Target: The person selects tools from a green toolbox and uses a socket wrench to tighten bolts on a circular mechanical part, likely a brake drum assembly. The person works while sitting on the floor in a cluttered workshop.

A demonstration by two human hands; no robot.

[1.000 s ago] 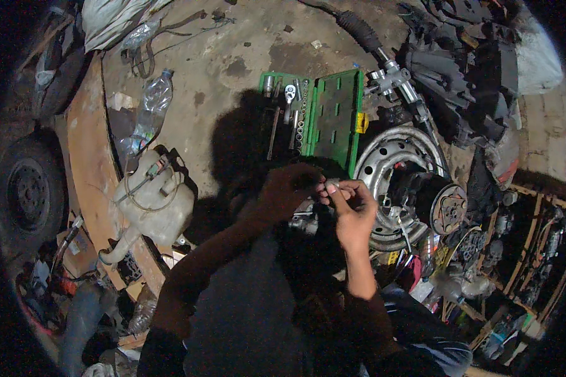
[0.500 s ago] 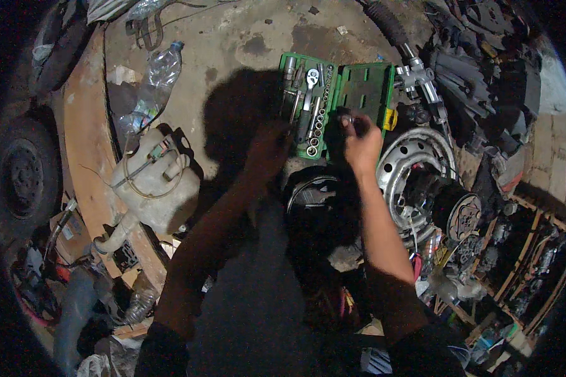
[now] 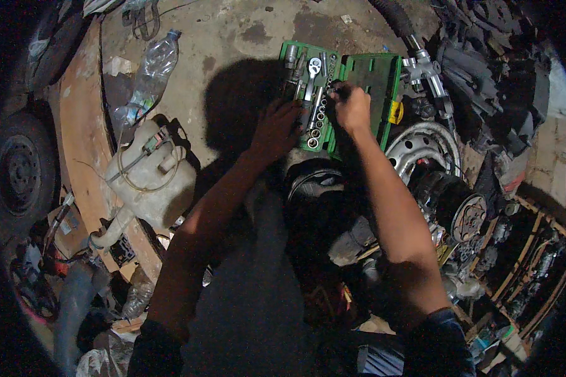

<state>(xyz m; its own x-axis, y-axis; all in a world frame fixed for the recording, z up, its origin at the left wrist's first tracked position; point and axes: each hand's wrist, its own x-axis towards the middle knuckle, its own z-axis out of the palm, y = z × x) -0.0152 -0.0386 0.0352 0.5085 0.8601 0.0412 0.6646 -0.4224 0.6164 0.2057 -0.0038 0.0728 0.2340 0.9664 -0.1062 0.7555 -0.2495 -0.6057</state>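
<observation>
A green socket set case (image 3: 394,81) lies open on the floor ahead of me. Its left half holds a silver ratchet (image 3: 314,70), a row of sockets (image 3: 312,143) and an extension bar. My left hand (image 3: 275,130), in deep shadow, reaches to the left edge of the case with its fingers stretched out and apart; nothing shows in it. Over the hinge, beside the row of small sockets, my right hand (image 3: 353,112) has its fingers pinched together. A small dark thing seems to be at its fingertips, too shadowed to name.
A steel wheel rim (image 3: 421,143) and a drum-shaped part (image 3: 468,217) lie at the right. On the left are a whitish plastic tank (image 3: 151,166), a clear bottle (image 3: 157,63), a wooden board (image 3: 82,119) and a tyre (image 3: 22,163). Scrap parts crowd both sides.
My right hand has moved forward and left, from the lid to the socket row. The left hand has moved forward, its fingers now extended at the case's left edge.
</observation>
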